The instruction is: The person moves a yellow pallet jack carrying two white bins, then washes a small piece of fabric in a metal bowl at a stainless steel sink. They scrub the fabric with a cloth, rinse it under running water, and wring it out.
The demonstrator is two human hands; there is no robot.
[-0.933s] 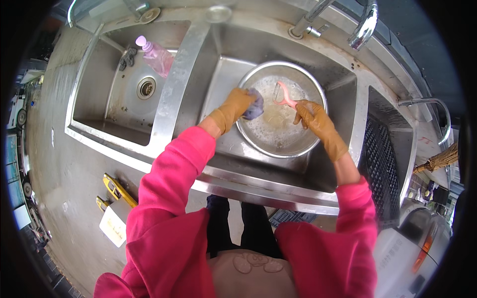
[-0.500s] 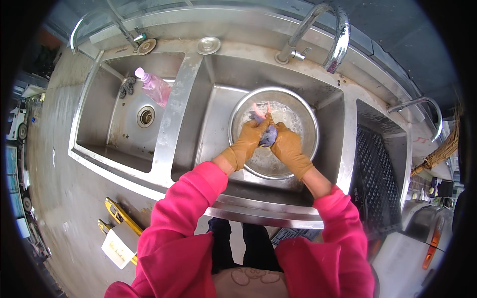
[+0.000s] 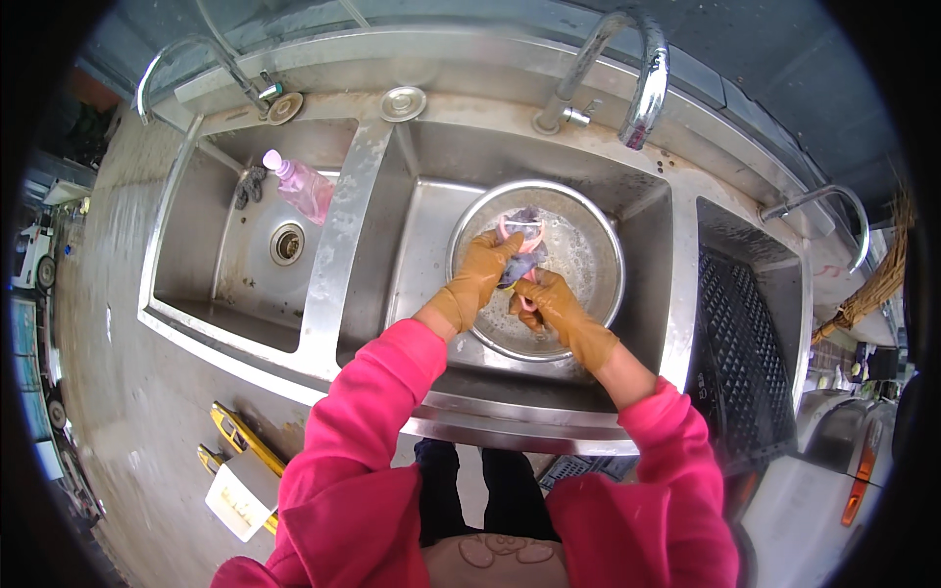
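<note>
Both hands wear brown rubber gloves over a round metal basin point(image 3: 616, 257) of sudsy water. What looks like a pink Y-shaped peeler point(image 3: 538, 235) is held between them, its forked head pointing away from me and a pale bar across the fork. A purple-grey cloth point(image 3: 524, 263) is bunched around its middle. My left hand point(image 3: 480, 277) is closed on the cloth, pressing it to the peeler. Lower and to the right, my right hand point(image 3: 561, 312) grips the handle end, partly hiding it.
The basin stands in the middle sink point(image 3: 407, 274) under a curved tap point(image 3: 652, 93). In the left sink point(image 3: 201, 265) are a pink pump bottle point(image 3: 306, 191) and a dark scrubber point(image 3: 249, 186). A black crate point(image 3: 740, 343) fills the right sink. A yellow floor sign point(image 3: 245, 436) lies left.
My right hand has slid down and now grips the handle end. The peeler's forked head and pale bar show more clearly. The view has shifted slightly.
</note>
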